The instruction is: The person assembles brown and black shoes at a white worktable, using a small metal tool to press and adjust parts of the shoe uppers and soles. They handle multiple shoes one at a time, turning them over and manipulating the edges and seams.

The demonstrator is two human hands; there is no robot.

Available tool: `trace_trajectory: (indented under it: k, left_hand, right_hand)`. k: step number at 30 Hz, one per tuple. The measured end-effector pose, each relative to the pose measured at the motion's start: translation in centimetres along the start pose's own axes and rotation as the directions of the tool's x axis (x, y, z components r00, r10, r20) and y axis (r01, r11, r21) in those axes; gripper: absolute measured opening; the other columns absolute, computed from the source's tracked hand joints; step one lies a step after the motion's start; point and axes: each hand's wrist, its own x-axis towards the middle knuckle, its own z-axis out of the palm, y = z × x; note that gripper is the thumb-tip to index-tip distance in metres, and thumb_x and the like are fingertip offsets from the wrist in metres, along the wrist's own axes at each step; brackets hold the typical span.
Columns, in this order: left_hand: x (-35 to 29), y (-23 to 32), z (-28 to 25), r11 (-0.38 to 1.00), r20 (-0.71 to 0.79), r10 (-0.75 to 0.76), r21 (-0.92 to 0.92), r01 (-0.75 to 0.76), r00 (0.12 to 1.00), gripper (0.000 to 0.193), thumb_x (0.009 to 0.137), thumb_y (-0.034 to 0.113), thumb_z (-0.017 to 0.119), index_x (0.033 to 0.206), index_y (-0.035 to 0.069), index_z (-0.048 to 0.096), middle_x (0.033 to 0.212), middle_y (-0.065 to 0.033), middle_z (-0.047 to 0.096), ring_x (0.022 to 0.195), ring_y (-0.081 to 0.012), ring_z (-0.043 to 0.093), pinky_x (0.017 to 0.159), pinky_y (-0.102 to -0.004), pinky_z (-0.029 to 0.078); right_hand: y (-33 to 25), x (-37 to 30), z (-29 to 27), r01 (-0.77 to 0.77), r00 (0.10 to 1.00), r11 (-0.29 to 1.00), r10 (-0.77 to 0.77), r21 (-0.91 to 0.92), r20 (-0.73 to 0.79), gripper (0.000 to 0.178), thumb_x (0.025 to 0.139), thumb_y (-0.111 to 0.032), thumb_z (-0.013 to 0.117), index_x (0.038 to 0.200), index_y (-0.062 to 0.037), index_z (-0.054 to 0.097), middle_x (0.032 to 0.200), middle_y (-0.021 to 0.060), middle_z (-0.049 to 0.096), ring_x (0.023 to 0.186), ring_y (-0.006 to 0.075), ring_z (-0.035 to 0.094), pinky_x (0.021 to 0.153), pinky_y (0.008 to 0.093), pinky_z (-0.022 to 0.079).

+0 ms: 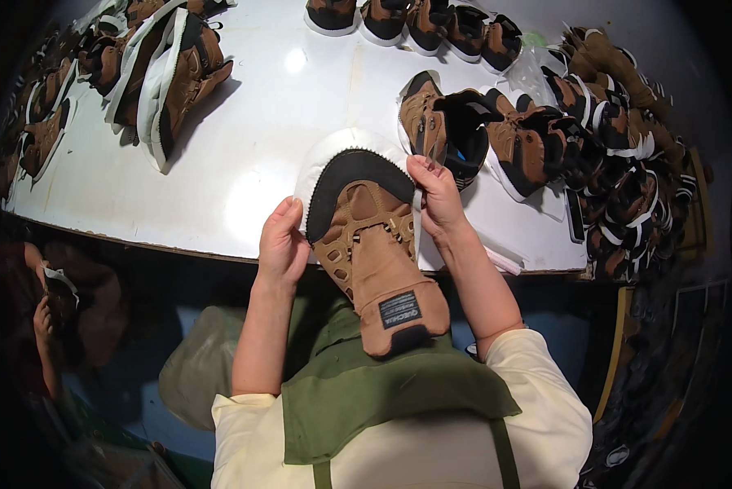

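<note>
Over the near edge of the white table (252, 122), a brown shoe (382, 261) held toe outward

Nearest the person's body, the shoe's tongue (394, 273) reaches back above a green apron (390, 399), its dark label patch (403, 310) facing up. From there the long axis runs away from the person, leaning slightly left, to a rounded black toe (366, 163) edged by a broad white rim (346, 143) above the tabletop. The left hand (283, 244) pinches the rim's left side, thumb and fingertips drawn close together. The right hand (439, 196) grips the opposite side, slightly farther out, its fingers likewise narrowed on the edge; how those underneath lie cannot be told. Just beyond it stands a brown-and-black shoe (421, 122), with others crowded to its right. Leftward, several shoes (191, 77) lie on their sides; at the far side, a row of shoes (425, 24) stands upright.
</note>
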Motion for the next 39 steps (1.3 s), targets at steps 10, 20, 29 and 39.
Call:
trace_trajectory:
  k: [10, 20, 29, 39]
  left_hand:
    - [-0.7, 0.5, 3.3, 0.998, -0.056, 0.002, 0.067, 0.002, 0.998, 0.020, 0.097, 0.016, 0.052, 0.106, -0.001, 0.059, 0.103, -0.0084, 0.065, 0.093, -0.0151, 0.062, 0.085, -0.0300, 0.051]
    - [-0.4, 0.5, 4.6, 0.999, -0.021, -0.028, -0.030, 0.027, 0.999, 0.010, 0.095, 0.012, 0.055, 0.090, 0.004, 0.059, 0.085, -0.0031, 0.064, 0.076, -0.0104, 0.061, 0.072, -0.0251, 0.052]
    - [0.3, 0.3, 3.5, 0.994, -0.063, -0.070, -0.083, 0.064, 0.996, 0.010, 0.094, 0.011, 0.056, 0.094, 0.002, 0.059, 0.087, -0.0059, 0.065, 0.078, -0.0132, 0.063, 0.075, -0.0278, 0.055]
    - [1.0, 0.0, 3.0, 0.979, -0.061, -0.126, -0.170, 0.114, 0.990, 0.011, 0.094, 0.010, 0.054, 0.098, 0.000, 0.058, 0.093, -0.0090, 0.064, 0.083, -0.0160, 0.063, 0.078, -0.0300, 0.055]
  right_hand:
    - [2.1, 1.9, -2.3, -0.047, 0.998, 0.996, 0.049, 0.077, -0.024, 0.008, 0.091, -0.010, 0.062, 0.086, -0.0044, 0.060, 0.084, -0.0005, 0.062, 0.076, 0.0065, 0.056, 0.072, 0.0212, 0.045]
    - [2.9, 2.3, -2.5, -0.098, 0.995, 0.995, 0.099, -0.009, 0.017, 0.019, 0.098, -0.019, 0.052, 0.094, -0.0047, 0.063, 0.089, 0.0014, 0.066, 0.077, 0.0101, 0.062, 0.071, 0.0257, 0.052]
    - [3.7, 3.1, -3.0, -0.147, 0.989, 0.987, 0.145, -0.060, -0.041, 0.018, 0.094, -0.019, 0.060, 0.093, -0.0011, 0.064, 0.088, 0.0025, 0.065, 0.078, 0.0084, 0.059, 0.074, 0.0229, 0.047]
    - [3.6, 2.5, -1.8, -0.174, 0.985, 0.973, 0.173, -0.152, -0.024, 0.024, 0.096, -0.023, 0.057, 0.097, -0.0002, 0.064, 0.088, 0.0022, 0.065, 0.077, 0.0089, 0.059, 0.072, 0.0243, 0.048]
